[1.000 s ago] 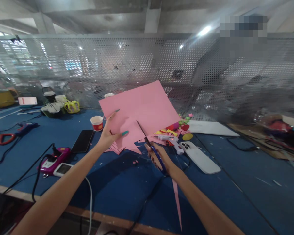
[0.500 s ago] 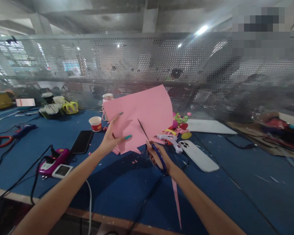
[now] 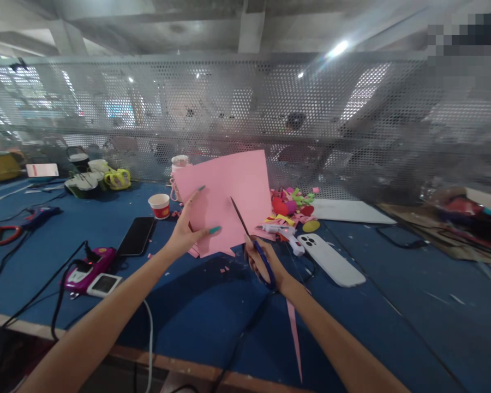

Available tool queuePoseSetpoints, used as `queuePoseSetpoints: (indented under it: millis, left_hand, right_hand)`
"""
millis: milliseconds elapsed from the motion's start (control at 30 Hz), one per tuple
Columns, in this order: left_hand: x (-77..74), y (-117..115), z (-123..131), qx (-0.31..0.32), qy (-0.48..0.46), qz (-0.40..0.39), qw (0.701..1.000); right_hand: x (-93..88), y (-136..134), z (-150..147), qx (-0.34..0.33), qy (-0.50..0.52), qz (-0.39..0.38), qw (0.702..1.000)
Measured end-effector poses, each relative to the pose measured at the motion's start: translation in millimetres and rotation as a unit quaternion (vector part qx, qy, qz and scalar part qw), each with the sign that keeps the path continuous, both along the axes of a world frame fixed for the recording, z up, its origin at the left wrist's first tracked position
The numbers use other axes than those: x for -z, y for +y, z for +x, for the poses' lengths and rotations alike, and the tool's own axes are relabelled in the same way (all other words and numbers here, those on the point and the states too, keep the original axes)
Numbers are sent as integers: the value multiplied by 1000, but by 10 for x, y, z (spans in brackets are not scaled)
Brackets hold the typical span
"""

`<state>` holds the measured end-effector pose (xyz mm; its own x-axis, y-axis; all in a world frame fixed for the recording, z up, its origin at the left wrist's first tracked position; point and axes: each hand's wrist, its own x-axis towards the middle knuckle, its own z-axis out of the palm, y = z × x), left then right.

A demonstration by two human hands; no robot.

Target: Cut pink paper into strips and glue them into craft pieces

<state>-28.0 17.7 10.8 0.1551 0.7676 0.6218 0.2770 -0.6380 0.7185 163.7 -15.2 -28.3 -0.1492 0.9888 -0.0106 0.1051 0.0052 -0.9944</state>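
My left hand (image 3: pixel 188 232) pinches the lower left edge of a pink sheet (image 3: pixel 229 196) and holds it up above the blue table (image 3: pixel 196 311). Blue-handled scissors (image 3: pixel 253 245) sit in my right hand (image 3: pixel 265 262), their blades closed and pointing up across the sheet's lower middle. A long thin pink strip (image 3: pixel 294 338) hangs down under my right wrist toward the table's near edge. Small pink offcuts (image 3: pixel 194 251) lie on the table below the sheet.
A white phone (image 3: pixel 331 262) and a glue gun (image 3: pixel 284 234) lie right of the scissors beside colourful scraps (image 3: pixel 290 204). A black phone (image 3: pixel 137 236), paper cup (image 3: pixel 160 206), purple device (image 3: pixel 90 267) and cables sit on the left. A perforated metal screen (image 3: pixel 352 125) runs along the table's back.
The pink sheet has turned and swung left, so it looks narrower and more upright. My hands and the scissors have stayed almost where they were.
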Motion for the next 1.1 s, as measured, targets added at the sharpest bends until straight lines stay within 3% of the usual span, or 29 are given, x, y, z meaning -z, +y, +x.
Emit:
queuePoseSetpoints:
  millis: [333, 633, 1100]
  left_hand:
    - [-39, -106, 78, 65, 5, -20, 998]
    - [-17, -93, 76, 69, -2, -22, 997]
    - [0, -106, 99, 83, -18, -48, 995]
  right_hand:
    - [-64, -64, -28, 22, 21, 58, 998]
    - [46, 14, -28, 22, 59, 41, 997]
    - [-96, -90, -23, 20, 16, 88, 996]
